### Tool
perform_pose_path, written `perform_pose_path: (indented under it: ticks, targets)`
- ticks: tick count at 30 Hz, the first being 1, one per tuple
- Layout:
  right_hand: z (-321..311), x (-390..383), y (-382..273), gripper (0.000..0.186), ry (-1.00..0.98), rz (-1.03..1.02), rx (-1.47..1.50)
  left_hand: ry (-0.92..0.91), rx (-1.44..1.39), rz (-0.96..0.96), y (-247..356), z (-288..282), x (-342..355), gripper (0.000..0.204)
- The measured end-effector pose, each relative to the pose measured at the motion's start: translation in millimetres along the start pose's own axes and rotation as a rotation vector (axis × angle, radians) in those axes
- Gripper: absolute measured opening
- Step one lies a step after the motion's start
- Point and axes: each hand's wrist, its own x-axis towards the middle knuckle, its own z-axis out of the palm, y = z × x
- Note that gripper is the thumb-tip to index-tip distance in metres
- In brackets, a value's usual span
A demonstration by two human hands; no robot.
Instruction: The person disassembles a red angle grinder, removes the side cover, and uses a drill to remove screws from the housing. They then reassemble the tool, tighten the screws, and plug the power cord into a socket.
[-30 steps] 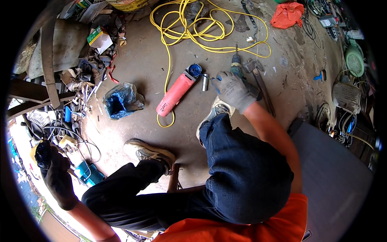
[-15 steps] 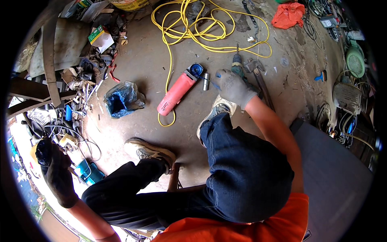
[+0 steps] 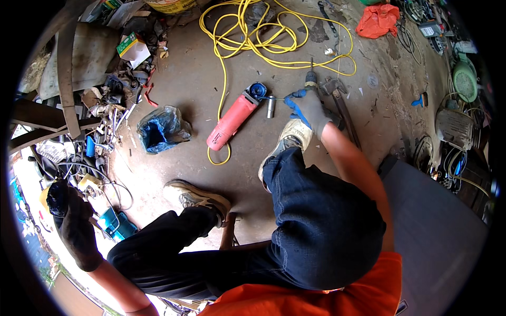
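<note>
A dark part (image 3: 57,200) is gripped in the left hand (image 3: 79,231); a thin rod (image 3: 279,99) is pinched in the right hand (image 3: 308,109), near the red power tool (image 3: 229,122)

Your red power tool (image 3: 230,123) lies slantwise on the floor (image 3: 246,158), its round head (image 3: 258,90) blue inside and pointing away from you. Your right hand (image 3: 309,108) holds a thin rod (image 3: 278,99) toward it—contact unclear. Your left hand (image 3: 79,231) holds up a dark, glossy lump (image 3: 55,200).
</note>
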Motion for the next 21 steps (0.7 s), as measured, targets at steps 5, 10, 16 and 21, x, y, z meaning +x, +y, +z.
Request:
perform_pose_path:
  ticks: [5,10,16,21]
  targets:
    - [2,8,14,0.013,0.001,0.209,0.163,-0.013,-0.032,-0.019,1,7,-1,0.035]
    - [18,1,12,0.015,0.031,0.170,0.082,-0.016,0.012,-0.052,-4,-16,3,0.036]
    - [2,23,32,0.025,0.098,-0.446,-0.980,-0.015,-0.015,-0.032,-3,-1,3,0.037]
    - [13,-8,0,0.028,-0.024,-0.587,-1.247,-0.040,-0.036,-0.025,1,-7,0,0.039]
